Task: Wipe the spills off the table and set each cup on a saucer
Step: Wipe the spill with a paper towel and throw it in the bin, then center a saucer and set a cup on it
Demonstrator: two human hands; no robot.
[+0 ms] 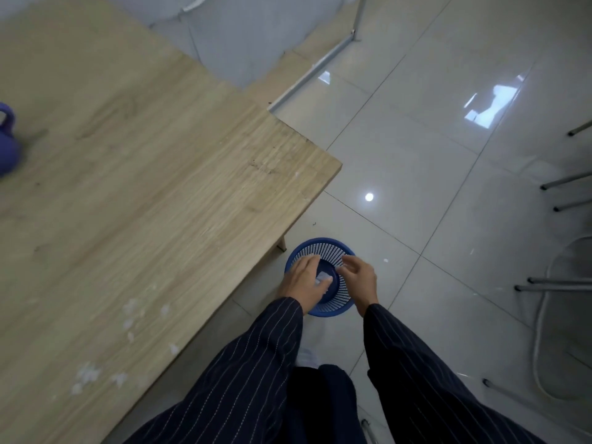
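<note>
Both my hands hover over a blue plastic waste basket on the floor beside the table corner. My left hand is spread flat above its left rim. My right hand hangs over its right rim with loosely curled fingers. White crumpled tissue lies inside the basket between the hands; neither hand grips it. The wooden table fills the left. Small white scraps or spill marks dot its near edge. A purple cup is partly visible at the far left edge.
Glossy grey floor tiles stretch to the right. Metal chair legs stand at the right edge. A metal frame bar runs along the floor behind the table. My dark striped sleeves fill the lower middle.
</note>
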